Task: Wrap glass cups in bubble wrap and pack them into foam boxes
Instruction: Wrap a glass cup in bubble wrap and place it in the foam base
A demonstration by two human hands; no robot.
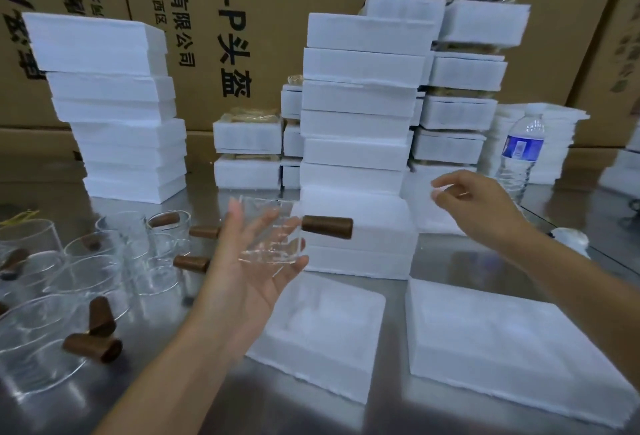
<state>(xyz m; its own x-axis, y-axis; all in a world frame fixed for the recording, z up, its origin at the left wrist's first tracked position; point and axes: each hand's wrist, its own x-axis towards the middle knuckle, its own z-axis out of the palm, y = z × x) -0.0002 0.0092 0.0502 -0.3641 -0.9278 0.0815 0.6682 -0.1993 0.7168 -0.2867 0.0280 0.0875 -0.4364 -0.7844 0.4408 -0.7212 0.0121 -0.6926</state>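
Observation:
My left hand (249, 261) is raised palm up over the table and holds a clear glass cup (270, 230); the cup's brown wooden handle (327, 226) points right. Its thumb lies by the cup's left rim and the spread fingers are seen through the glass. My right hand (474, 202) hovers to the right with loosely curled fingers, and I see nothing in it. Below the cup lies an open foam box (356, 299) with a moulded hollow. A second foam piece (502, 348) lies to its right. No bubble wrap is visible.
Several more glass cups (86, 272) with brown handles crowd the left of the steel table. Tall stacks of white foam boxes stand at the centre (356, 123), left (114, 105) and back right (460, 112). A water bottle (519, 154) stands at the right. Cardboard cartons form the back wall.

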